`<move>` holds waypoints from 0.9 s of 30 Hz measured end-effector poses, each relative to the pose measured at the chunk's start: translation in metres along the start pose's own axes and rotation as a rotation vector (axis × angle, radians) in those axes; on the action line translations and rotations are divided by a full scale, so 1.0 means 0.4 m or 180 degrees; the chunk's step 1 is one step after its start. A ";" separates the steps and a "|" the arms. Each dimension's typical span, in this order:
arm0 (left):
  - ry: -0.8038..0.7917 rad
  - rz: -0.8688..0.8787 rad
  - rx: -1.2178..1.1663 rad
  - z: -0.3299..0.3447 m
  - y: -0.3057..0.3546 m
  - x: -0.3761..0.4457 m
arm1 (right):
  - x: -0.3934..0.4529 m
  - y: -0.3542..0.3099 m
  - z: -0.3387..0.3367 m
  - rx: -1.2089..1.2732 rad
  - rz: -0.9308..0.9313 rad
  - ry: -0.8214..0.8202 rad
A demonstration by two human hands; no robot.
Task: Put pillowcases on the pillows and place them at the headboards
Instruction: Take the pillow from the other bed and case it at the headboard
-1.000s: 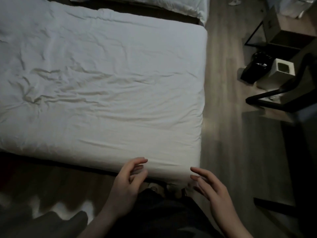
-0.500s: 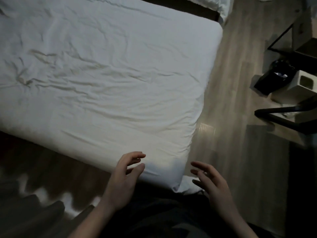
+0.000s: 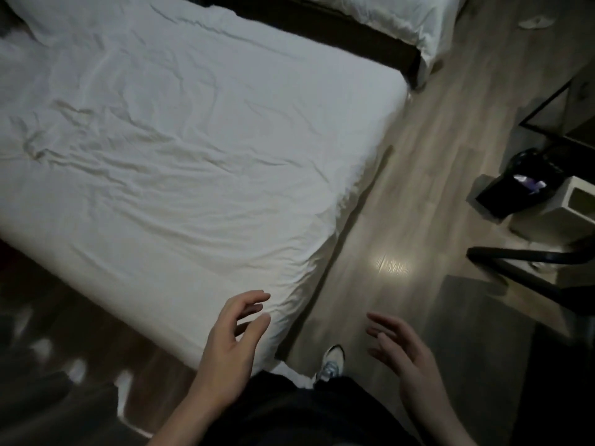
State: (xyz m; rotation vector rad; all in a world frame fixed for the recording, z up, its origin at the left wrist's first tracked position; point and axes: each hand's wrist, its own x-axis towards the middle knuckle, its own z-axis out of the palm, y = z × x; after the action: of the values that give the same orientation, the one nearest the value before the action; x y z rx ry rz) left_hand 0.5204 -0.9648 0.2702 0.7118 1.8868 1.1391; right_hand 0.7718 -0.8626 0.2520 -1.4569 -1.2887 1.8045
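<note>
A bed with a wrinkled white cover (image 3: 180,149) fills the left and middle of the head view. I stand at its near right corner. My left hand (image 3: 230,346) hovers over that corner with fingers apart and holds nothing. My right hand (image 3: 407,358) hangs over the wooden floor to the right, also empty with spread fingers. No pillow or pillowcase shows clearly. A second white bed (image 3: 386,17) lies at the top, across a dark gap.
A black bin (image 3: 515,185) and a white box-shaped bin (image 3: 566,210) stand on the floor at the right. A dark chair or table frame (image 3: 528,262) juts in below them. My shoe (image 3: 331,362) is on the floor between my hands. Dark fabric lies at the bottom left.
The view has swung rightward around the bed's corner. My right hand, earlier at the mattress edge, now hangs over the floor. Both hands stay empty.
</note>
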 end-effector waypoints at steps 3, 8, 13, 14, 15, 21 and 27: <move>0.0116 0.0035 0.0025 0.054 0.046 0.033 | 0.053 -0.009 -0.050 -0.0019 0.0133 -0.0078; 0.0499 -0.0085 0.0031 0.079 0.077 0.083 | 0.182 -0.093 -0.074 -0.0173 0.0107 -0.0460; 0.0592 -0.0216 0.0015 0.125 0.114 0.218 | 0.353 -0.231 -0.101 -0.0233 -0.0088 -0.0533; 0.0538 -0.0211 0.0002 0.142 0.128 0.261 | 0.388 -0.252 -0.112 -0.0232 -0.0116 -0.0489; 0.0480 -0.0196 -0.0020 0.161 0.144 0.310 | 0.422 -0.271 -0.126 -0.0236 -0.0138 -0.0422; 0.0145 0.0117 -0.0018 0.253 0.325 0.652 | 0.580 -0.382 -0.223 -0.0189 -0.0190 -0.0001; -0.0040 0.0185 0.0023 0.344 0.482 0.881 | 0.749 -0.466 -0.309 0.0055 -0.0175 0.0286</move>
State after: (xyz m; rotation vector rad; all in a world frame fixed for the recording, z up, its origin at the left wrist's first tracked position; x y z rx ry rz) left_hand 0.4659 -0.5439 0.2842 0.7806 1.8713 1.1621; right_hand 0.7583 -0.4897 0.2752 -1.4618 -1.2535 1.6914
